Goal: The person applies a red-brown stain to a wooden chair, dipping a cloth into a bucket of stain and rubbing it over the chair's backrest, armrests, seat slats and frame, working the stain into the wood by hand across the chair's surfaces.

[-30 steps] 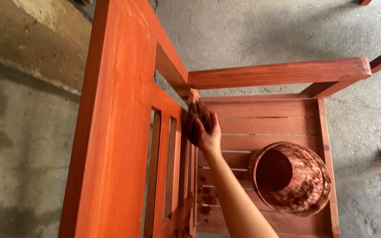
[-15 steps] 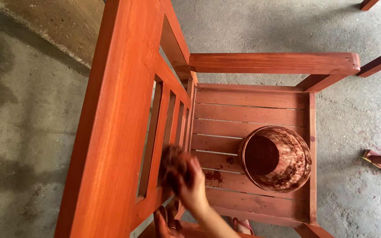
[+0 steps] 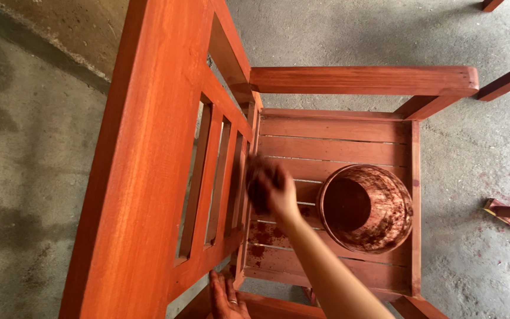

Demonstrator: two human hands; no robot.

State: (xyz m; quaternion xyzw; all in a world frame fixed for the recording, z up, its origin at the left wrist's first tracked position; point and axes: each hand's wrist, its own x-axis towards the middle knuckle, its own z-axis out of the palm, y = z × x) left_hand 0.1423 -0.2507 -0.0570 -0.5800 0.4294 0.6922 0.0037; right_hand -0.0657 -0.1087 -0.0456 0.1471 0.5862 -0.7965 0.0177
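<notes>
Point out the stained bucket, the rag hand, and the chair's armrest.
bucket [image 3: 392,208]: head view, on its stained side wall.
right hand [image 3: 280,194]: head view, on the back of the hand.
armrest [image 3: 361,80]: head view, on its flat top.

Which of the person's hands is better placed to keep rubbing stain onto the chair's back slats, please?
The right hand, probably: it already grips a dark stained rag against the back slats, beside the stain bucket. The left hand is low, resting on the chair frame, holding nothing.

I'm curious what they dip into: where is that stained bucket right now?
In the head view, the stained bucket stands on the chair seat, right of centre, just right of the right hand that holds a dark rag.
</notes>
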